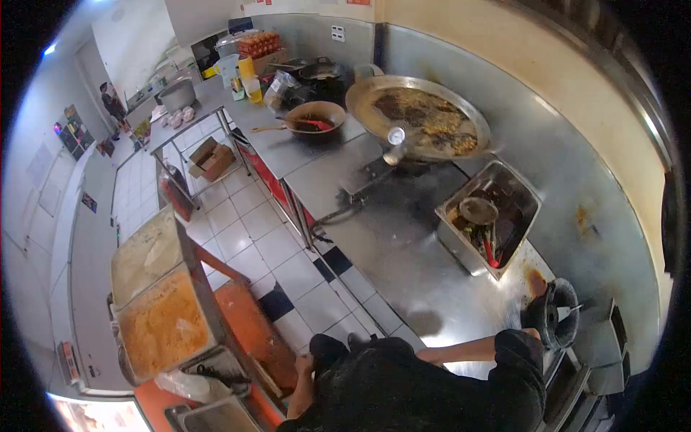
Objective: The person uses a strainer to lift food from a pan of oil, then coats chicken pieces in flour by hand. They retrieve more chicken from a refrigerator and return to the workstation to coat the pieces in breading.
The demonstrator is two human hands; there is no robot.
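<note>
My left hand (305, 365) hangs low at my left side, close to the orange cart (248, 317). Its fingers look curled in, and whatever they may hold is hidden. On the right, my bare forearm (461, 352) crosses in front of the steel counter (403, 281) toward my body. Where that arm ends, my dark clothing hides the right hand, so its fingers do not show. Ahead on the counter stands a deep steel pan (448, 241) with a round strainer (478, 210) and a red-handled utensil (491, 252) in it.
A large wok (479, 122) of dark oil with browned bits stands at the back, with a round gauge (396, 136) by its rim. Left of it sits a smaller pan (332, 112) with a red utensil. Containers (162, 324) with orange-coated contents top the cart. A cardboard box (212, 160) lies on the tiles.
</note>
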